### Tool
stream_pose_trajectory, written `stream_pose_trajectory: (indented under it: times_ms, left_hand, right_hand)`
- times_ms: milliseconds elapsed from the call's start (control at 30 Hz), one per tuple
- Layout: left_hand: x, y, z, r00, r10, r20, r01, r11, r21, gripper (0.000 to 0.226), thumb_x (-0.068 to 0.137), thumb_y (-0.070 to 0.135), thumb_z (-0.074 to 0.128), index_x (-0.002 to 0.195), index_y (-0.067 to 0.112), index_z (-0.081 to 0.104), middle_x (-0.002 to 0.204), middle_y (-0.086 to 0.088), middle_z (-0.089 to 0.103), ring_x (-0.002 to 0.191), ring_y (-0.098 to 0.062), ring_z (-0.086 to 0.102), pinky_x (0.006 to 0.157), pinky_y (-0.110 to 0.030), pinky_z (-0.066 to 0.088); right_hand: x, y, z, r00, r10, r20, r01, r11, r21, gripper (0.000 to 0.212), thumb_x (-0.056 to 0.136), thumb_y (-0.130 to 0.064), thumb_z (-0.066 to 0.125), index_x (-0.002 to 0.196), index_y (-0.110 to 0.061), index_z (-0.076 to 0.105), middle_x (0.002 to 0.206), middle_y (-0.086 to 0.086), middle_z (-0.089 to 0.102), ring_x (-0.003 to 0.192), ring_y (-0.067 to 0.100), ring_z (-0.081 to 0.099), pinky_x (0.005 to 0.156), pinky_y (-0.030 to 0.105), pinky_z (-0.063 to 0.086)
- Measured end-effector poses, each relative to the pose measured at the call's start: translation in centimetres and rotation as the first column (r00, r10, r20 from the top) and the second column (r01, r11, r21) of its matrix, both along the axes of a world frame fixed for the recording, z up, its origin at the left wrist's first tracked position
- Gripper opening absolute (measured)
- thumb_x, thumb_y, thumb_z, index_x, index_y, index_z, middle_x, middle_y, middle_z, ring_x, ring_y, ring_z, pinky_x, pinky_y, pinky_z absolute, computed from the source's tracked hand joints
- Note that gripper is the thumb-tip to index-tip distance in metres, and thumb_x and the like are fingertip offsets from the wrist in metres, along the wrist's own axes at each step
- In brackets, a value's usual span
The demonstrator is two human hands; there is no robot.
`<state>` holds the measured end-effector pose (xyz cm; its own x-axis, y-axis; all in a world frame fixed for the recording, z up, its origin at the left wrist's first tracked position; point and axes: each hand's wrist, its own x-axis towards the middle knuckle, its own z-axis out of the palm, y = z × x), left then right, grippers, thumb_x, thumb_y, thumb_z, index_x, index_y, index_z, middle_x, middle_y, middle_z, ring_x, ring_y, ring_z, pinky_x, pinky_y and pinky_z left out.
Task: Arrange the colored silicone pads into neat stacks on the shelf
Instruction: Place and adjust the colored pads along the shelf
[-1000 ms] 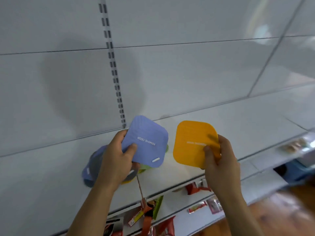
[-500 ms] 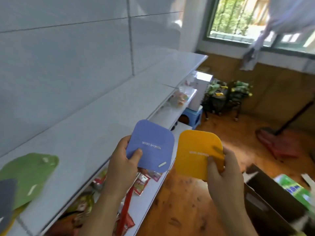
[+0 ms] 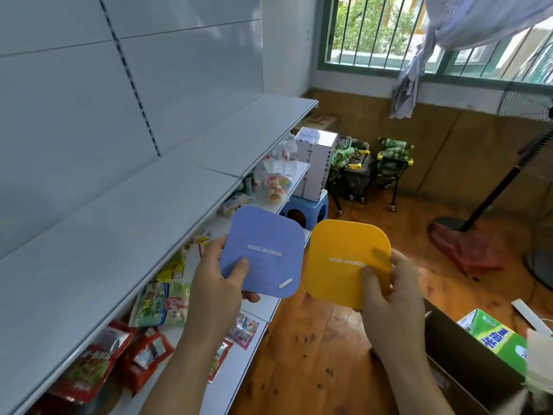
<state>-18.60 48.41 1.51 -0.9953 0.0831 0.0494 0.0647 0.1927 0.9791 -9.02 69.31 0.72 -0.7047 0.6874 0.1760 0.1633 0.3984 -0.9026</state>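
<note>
The person is holding two silicone pads up in front of the shelf unit, one in each hand. The left hand (image 3: 217, 290) is gripping the blue pad (image 3: 263, 251) at its lower left corner, with the thumb lying across the face and the other fingers curled behind it. The right hand (image 3: 392, 298) is pinching the yellow pad (image 3: 344, 259) at its lower right part, thumb on the front and a fingertip showing over the right edge. Both pads are rounded squares carrying white lettering that is reading upside down, and the blue one is also showing a small white strip near its lower right corner. The two pads are sitting side by side, nearly touching at their inner edges, the blue one slightly higher.

The white upper shelf (image 3: 125, 235) is running along the left, and both pads are hanging in the air to the right of its front edge, not resting on it. Below it, a lower shelf (image 3: 248, 339) is carrying snack packets (image 3: 161, 304) and red packets (image 3: 140, 351). Farther back, water bottles (image 3: 284, 157) are standing by a white box (image 3: 314, 163) that is sitting on a blue stool (image 3: 305, 208). A wooden floor (image 3: 314, 354) is showing beneath the hands, and a green carton (image 3: 493, 339) is lying at the lower right.
</note>
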Motion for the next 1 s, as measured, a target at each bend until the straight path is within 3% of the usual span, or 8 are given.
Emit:
stream_pose_trajectory:
  times_ms: [167, 267, 333, 500, 600, 667, 867, 1000]
  left_hand:
    - [-5.8, 4.4, -1.2, 0.999, 0.026, 0.026, -0.026, 0.999, 0.029, 0.031, 0.104, 0.012, 0.059, 0.132, 0.026, 0.059, 0.118, 0.004, 0.066, 0.082, -0.008, 0.072, 0.052, -0.024, 0.059]
    - [-10.5, 7.7, -2.1, 0.999, 0.02, 0.051, -0.024, 0.997, 0.075, 0.031, 0.103, 0.011, 0.06, 0.13, 0.027, 0.06, 0.114, 0.004, 0.068, 0.076, -0.021, 0.072, 0.051, -0.025, 0.057]
    - [-13.9, 9.9, -2.5, 0.998, 0.006, 0.067, -0.013, 0.994, 0.105, 0.031, 0.103, 0.011, 0.06, 0.13, 0.027, 0.061, 0.113, 0.004, 0.069, 0.078, -0.019, 0.072, 0.052, -0.028, 0.059]
    - [-22.2, 15.5, -2.4, 0.995, -0.05, 0.085, 0.037, 0.988, 0.152, 0.03, 0.103, 0.009, 0.06, 0.126, 0.028, 0.062, 0.112, 0.004, 0.07, 0.079, -0.012, 0.072, 0.053, -0.031, 0.059]
    - [-26.3, 18.2, -2.3, 0.994, -0.059, 0.087, 0.046, 0.987, 0.151, 0.034, 0.103, 0.009, 0.06, 0.132, 0.026, 0.061, 0.115, 0.003, 0.07, 0.083, -0.013, 0.072, 0.054, -0.03, 0.06]
    - [-28.7, 19.5, -2.3, 0.994, -0.047, 0.094, 0.033, 0.988, 0.148, 0.035, 0.103, 0.01, 0.061, 0.133, 0.027, 0.061, 0.115, 0.004, 0.069, 0.085, -0.018, 0.072, 0.055, -0.031, 0.06]
    - [-36.0, 22.1, -2.5, 0.991, 0.103, 0.087, -0.116, 0.979, 0.165, 0.032, 0.101, 0.005, 0.06, 0.122, 0.029, 0.063, 0.102, 0.014, 0.07, 0.08, -0.011, 0.071, 0.054, -0.033, 0.06]
    - [-40.1, 23.3, -2.8, 0.954, 0.289, 0.08, -0.298, 0.943, 0.149, 0.031, 0.1, 0.005, 0.061, 0.121, 0.027, 0.065, 0.099, 0.014, 0.071, 0.083, -0.014, 0.072, 0.055, -0.036, 0.061]
  right_hand:
    - [-5.5, 4.2, -1.2, 1.0, -0.007, 0.009, 0.007, 1.0, -0.004, 0.03, 0.104, -0.025, 0.055, 0.132, -0.036, 0.047, 0.087, -0.02, 0.054, 0.07, 0.005, 0.055, 0.055, 0.031, 0.053]
    - [-9.7, 6.9, -1.7, 0.999, -0.021, 0.037, 0.021, 1.0, 0.01, 0.03, 0.104, -0.026, 0.055, 0.127, -0.041, 0.045, 0.091, -0.035, 0.055, 0.078, 0.0, 0.058, 0.058, 0.045, 0.06]
    - [-12.7, 8.9, -1.7, 0.998, -0.034, 0.061, 0.033, 0.999, 0.016, 0.029, 0.104, -0.029, 0.054, 0.128, -0.042, 0.045, 0.094, -0.039, 0.053, 0.08, 0.003, 0.059, 0.061, 0.05, 0.061]
    - [-20.1, 14.0, -0.5, 0.997, -0.072, 0.04, 0.07, 0.997, 0.041, 0.031, 0.103, -0.032, 0.055, 0.132, -0.041, 0.048, 0.096, -0.032, 0.057, 0.081, 0.012, 0.061, 0.061, 0.051, 0.061]
    - [-23.8, 16.6, -0.3, 0.996, -0.087, 0.023, 0.086, 0.996, 0.036, 0.03, 0.104, -0.029, 0.055, 0.131, -0.04, 0.049, 0.094, -0.025, 0.058, 0.079, 0.009, 0.06, 0.06, 0.05, 0.059]
    - [-26.2, 18.1, -0.3, 0.997, -0.077, 0.024, 0.076, 0.997, 0.029, 0.03, 0.104, -0.028, 0.054, 0.132, -0.038, 0.049, 0.093, -0.029, 0.058, 0.08, 0.002, 0.059, 0.059, 0.047, 0.058]
    - [-35.9, 22.5, -1.2, 0.999, 0.046, 0.004, -0.046, 0.999, -0.009, 0.029, 0.104, -0.026, 0.054, 0.125, -0.044, 0.048, 0.086, -0.019, 0.062, 0.072, 0.013, 0.061, 0.05, 0.053, 0.056]
    - [-43.7, 25.6, -1.8, 0.98, 0.2, 0.001, -0.2, 0.98, 0.012, 0.027, 0.103, -0.027, 0.055, 0.126, -0.04, 0.051, 0.085, -0.017, 0.063, 0.07, 0.011, 0.06, 0.055, 0.047, 0.053]
